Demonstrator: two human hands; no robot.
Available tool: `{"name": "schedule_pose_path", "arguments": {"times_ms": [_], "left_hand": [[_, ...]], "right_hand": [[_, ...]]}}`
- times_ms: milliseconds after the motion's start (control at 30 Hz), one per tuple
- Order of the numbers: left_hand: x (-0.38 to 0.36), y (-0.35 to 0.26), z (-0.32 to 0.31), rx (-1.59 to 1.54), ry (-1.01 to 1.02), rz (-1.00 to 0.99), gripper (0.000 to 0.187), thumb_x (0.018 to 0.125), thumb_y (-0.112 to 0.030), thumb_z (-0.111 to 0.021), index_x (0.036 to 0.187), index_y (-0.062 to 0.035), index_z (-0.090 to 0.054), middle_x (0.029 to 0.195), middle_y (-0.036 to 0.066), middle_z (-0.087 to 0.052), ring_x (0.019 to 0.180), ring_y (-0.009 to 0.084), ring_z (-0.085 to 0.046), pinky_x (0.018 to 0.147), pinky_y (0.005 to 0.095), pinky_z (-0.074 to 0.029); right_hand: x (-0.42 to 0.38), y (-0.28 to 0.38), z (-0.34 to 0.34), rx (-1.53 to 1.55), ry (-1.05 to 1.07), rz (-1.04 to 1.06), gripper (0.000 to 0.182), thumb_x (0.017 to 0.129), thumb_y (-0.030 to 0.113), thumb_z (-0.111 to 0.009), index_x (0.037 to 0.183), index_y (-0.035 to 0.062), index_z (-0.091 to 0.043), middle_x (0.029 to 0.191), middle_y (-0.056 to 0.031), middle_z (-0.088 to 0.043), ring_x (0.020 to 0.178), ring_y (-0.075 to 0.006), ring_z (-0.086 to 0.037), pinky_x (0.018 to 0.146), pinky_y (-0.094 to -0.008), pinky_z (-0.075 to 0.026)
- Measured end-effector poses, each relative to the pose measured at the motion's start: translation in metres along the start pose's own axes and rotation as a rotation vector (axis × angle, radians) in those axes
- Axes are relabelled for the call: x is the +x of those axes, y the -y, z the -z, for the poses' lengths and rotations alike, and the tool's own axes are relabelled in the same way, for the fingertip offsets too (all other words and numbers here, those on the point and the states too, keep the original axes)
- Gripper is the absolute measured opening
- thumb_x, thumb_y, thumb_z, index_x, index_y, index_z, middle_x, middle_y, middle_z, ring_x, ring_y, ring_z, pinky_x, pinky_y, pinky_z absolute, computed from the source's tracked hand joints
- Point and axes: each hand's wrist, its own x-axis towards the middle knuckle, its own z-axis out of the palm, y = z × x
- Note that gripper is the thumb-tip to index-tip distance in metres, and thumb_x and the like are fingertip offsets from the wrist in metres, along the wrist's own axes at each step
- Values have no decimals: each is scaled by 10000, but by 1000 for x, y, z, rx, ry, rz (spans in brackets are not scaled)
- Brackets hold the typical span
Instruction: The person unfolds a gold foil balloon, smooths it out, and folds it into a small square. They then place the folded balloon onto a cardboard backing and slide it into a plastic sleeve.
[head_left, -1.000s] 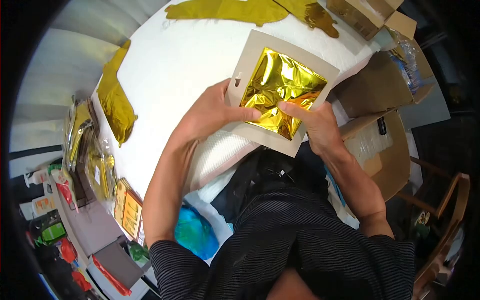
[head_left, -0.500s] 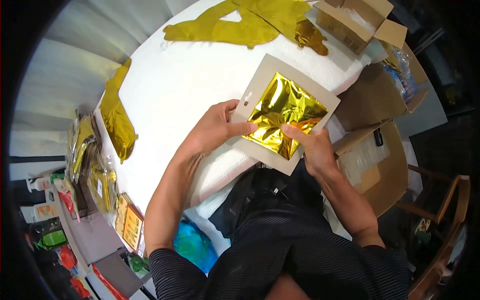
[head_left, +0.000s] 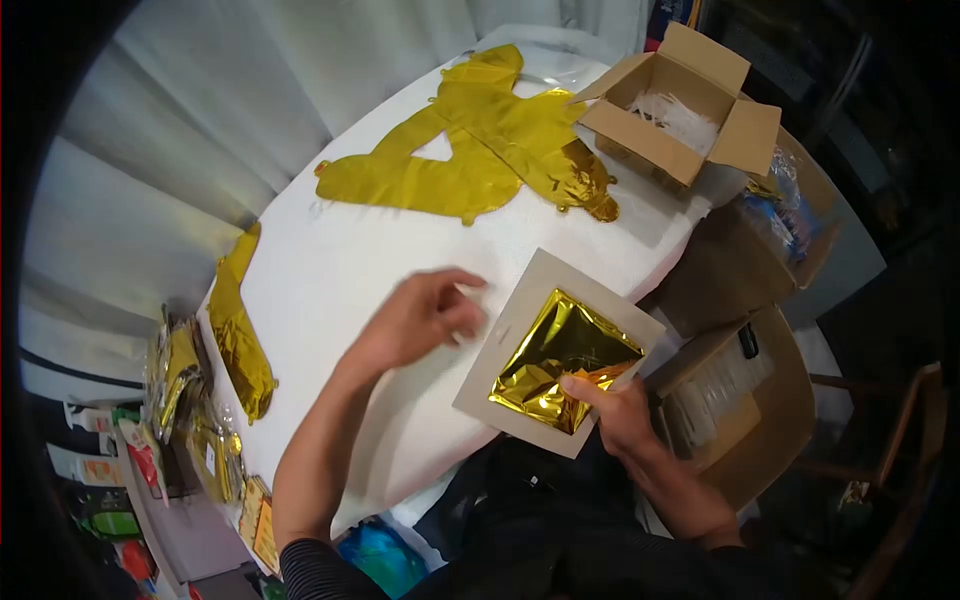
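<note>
My right hand (head_left: 622,412) grips a grey-beige card (head_left: 538,282) by its lower right side, thumb pressed on the folded gold foil balloon (head_left: 575,345) lying on it. The card is tilted and held above the table's front edge. My left hand (head_left: 425,318) is off the card, to its left over the white table (head_left: 330,290), with fingers apart and slightly curled and nothing in them. Flat gold foil balloons (head_left: 430,180) lie at the back of the table. Another flat gold balloon (head_left: 240,345) lies along the left edge.
An open cardboard box (head_left: 655,165) with whitish contents stands at the back right. Two more open boxes are below it, one holding clear plastic packs (head_left: 715,400). Packed gold foil bags (head_left: 180,370) hang at the left edge. A wooden chair (head_left: 890,430) stands at right.
My left hand has let go of the card and moved left. The view has tilted up, so the card appears lower. My right hand still holds it.
</note>
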Motion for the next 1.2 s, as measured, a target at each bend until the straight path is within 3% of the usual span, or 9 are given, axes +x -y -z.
{"name": "schedule_pose_path", "arguments": {"times_ms": [100, 233, 333, 467, 700, 833, 900, 1033, 1200], "left_hand": [[44, -3, 18, 358, -328, -236, 269, 967, -79, -690, 1217, 18, -674, 1010, 123, -755, 879, 187, -720, 766, 324, -599], [92, -1, 17, 636, -521, -526, 212, 925, -99, -718, 1091, 33, -724, 1041, 186, -746, 939, 299, -729, 803, 390, -574], [107, -4, 7, 691, -506, -423, 186, 908, -101, -711, 1043, 25, -730, 1011, 195, -733, 944, 351, -700, 814, 422, -553], [105, 8, 5, 653, -497, -537, 145, 895, -99, -698, 982, 13, -731, 945, 204, -709, 921, 385, -665, 836, 465, -520], [70, 37, 37, 492, -658, -472, 175, 871, -56, -688, 1024, -12, -759, 1004, 193, -732, 959, 379, -682, 876, 458, -531], [46, 68, 69, 445, -808, -373, 175, 872, -20, -676, 1026, -13, -759, 1031, 187, -741, 956, 358, -707, 864, 425, -555], [35, 85, 81, 454, -823, -320, 177, 917, -24, -693, 1081, -17, -761, 1067, 153, -759, 925, 284, -743, 876, 343, -588], [30, 72, 75, 627, -772, -277, 192, 916, -35, -699, 1099, -32, -756, 1063, 141, -758, 965, 285, -735, 836, 361, -588], [49, 53, 54, 881, -697, -359, 126, 904, -66, -700, 1013, -16, -740, 1036, 154, -746, 950, 325, -709, 817, 407, -581]], "right_hand": [[0, 3, 10, -48, 13, -19, 453, 841, -37, -745, 1270, 9, -605, 1161, -64, -676, 1070, -173, -653, 943, -332, -531], [0, 0, 9, -58, -7, 33, 386, 835, -15, -775, 1198, -24, -643, 1086, -91, -711, 939, -175, -690, 849, -317, -567], [-2, -2, 17, -69, -69, -42, 426, 814, -11, -799, 1206, -1, -632, 1107, -76, -692, 966, -173, -673, 887, -313, -549], [-4, 3, 18, -191, -119, -22, 463, 803, 68, -782, 1231, 20, -613, 1110, -67, -665, 1015, -182, -646, 964, -336, -510], [5, 12, 7, -155, -52, 11, 396, 826, 1, -792, 1189, 21, -635, 1098, -65, -673, 968, -164, -656, 896, -317, -536], [6, 6, 3, -167, -22, -4, 383, 838, 18, -791, 1188, 14, -636, 1105, -67, -674, 968, -169, -656, 896, -319, -537], [2, 10, 1, -178, -85, -22, 374, 843, 30, -791, 1184, 8, -638, 1103, -70, -676, 964, -169, -657, 891, -318, -537], [6, 17, -5, -253, 62, 42, 322, 859, 89, -798, 1139, 9, -661, 1029, -40, -695, 922, -141, -654, 847, -299, -530], [3, 14, 5, -193, 44, -31, 373, 817, 23, -785, 1162, 30, -644, 1042, -44, -681, 947, -152, -655, 874, -309, -538]]}}
